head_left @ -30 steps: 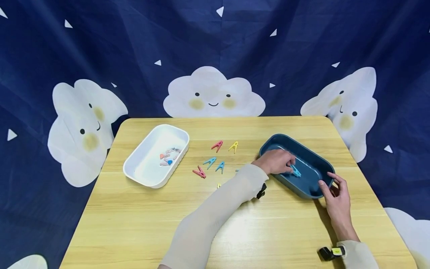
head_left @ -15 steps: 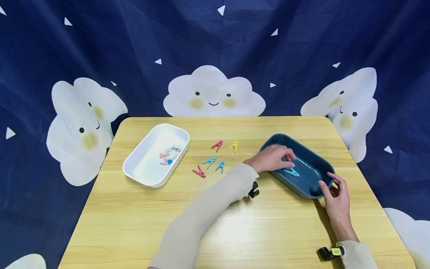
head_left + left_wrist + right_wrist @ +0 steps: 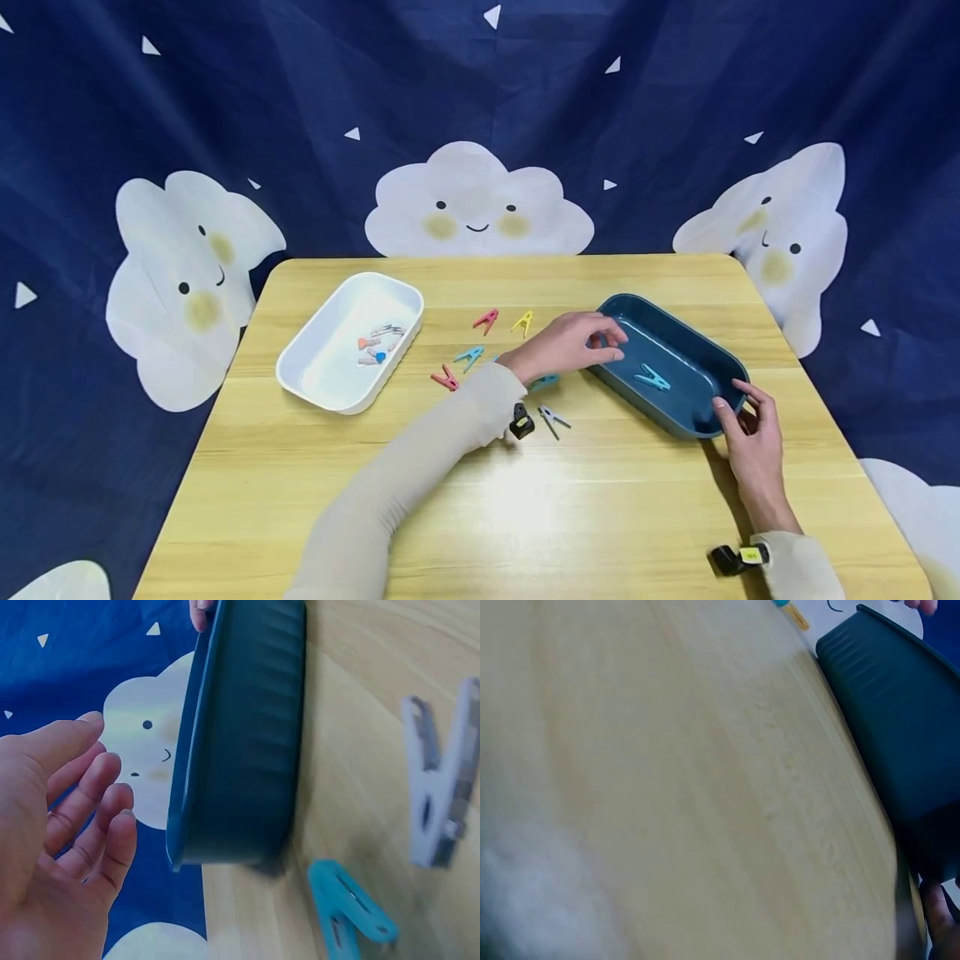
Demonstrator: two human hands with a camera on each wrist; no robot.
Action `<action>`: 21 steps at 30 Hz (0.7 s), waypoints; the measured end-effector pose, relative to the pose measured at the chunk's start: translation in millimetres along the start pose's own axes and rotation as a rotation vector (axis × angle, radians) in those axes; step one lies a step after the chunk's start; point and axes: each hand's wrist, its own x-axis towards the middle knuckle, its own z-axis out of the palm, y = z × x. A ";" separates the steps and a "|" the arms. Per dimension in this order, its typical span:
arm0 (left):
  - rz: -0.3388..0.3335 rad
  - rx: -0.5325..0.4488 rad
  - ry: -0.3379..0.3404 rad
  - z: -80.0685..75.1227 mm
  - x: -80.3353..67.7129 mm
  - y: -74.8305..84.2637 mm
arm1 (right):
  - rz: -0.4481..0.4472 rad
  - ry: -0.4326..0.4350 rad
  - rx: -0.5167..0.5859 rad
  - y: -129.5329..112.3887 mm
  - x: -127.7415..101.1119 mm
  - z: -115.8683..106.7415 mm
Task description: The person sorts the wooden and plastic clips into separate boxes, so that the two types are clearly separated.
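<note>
1. The left hand (image 3: 570,342) hovers with loose, empty fingers at the near-left rim of the blue tray (image 3: 701,417).
2. The right hand (image 3: 753,437) grasps the tray's right end.
3. A light blue peg (image 3: 651,377) lies inside the tray on the worktop (image 3: 525,500).
4. A white peg (image 3: 553,418) lies just beside the left wrist.

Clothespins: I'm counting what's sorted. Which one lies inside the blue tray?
The light-blue clothespin, alone on the floor of the blue tray. The other loose pegs lie on the table left of the tray.
</note>
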 end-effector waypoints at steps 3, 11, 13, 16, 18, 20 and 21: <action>-0.031 -0.053 0.018 -0.3 -13.7 -7.1 | -0.008 0.000 0.005 -1.1 0.3 -0.3; -0.123 -0.139 0.062 1.9 -65.6 -32.5 | 0.006 -0.001 0.015 -3.4 -0.1 -1.6; -0.152 -0.137 0.071 2.0 -79.2 -39.5 | 0.014 -0.007 0.007 -3.5 -0.3 -2.1; -0.184 -0.130 0.083 1.2 -97.9 -49.2 | 0.022 -0.017 -0.001 -3.5 -0.6 -1.8; -0.192 -0.118 0.085 0.4 -108.4 -54.5 | 0.020 -0.015 0.001 -3.6 -1.1 -1.1; -0.198 -0.100 0.086 -0.7 -117.9 -59.6 | 0.015 -0.009 0.013 -3.8 -1.7 0.2; -0.200 -0.095 0.086 -1.3 -122.6 -61.8 | 0.013 -0.006 0.019 -3.9 -1.9 0.9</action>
